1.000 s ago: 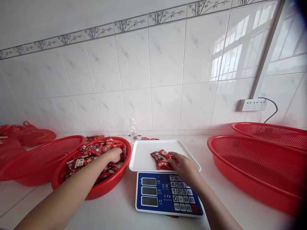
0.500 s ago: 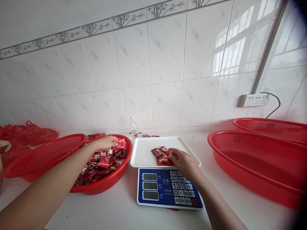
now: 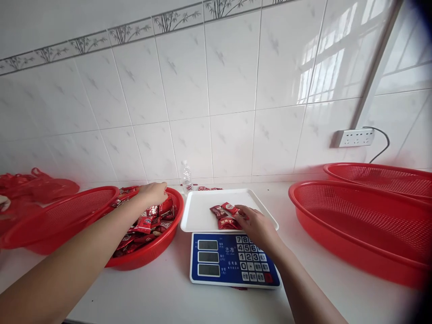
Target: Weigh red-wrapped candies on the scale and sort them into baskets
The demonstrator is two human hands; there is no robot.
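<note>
My left hand (image 3: 154,193) is over a red plastic basket (image 3: 148,254) heaped with red-wrapped snack packets (image 3: 145,223). Its fingers are bent down among the packets at the far right of the heap; their tips are hidden, so what they grip cannot be made out. On the white tray (image 3: 199,211) of a weighing scale lie a few small red and dark red packets (image 3: 227,223). My right hand (image 3: 259,227) rests at their right side, its fingers closed round a red packet. The scale's blue keypad panel (image 3: 222,274) faces me.
Another red basket (image 3: 67,211) stands at the left, with red plastic bags (image 3: 50,189) behind it. Two more red baskets (image 3: 354,238) are on the right. Behind the tray stands a clear bottle (image 3: 186,175). A person's hand (image 3: 4,203) shows at the left edge.
My left hand has turned and curled down over the heap; the red packet seen at its fingertips is now mostly covered. My right hand stays at the packets on the tray.
</note>
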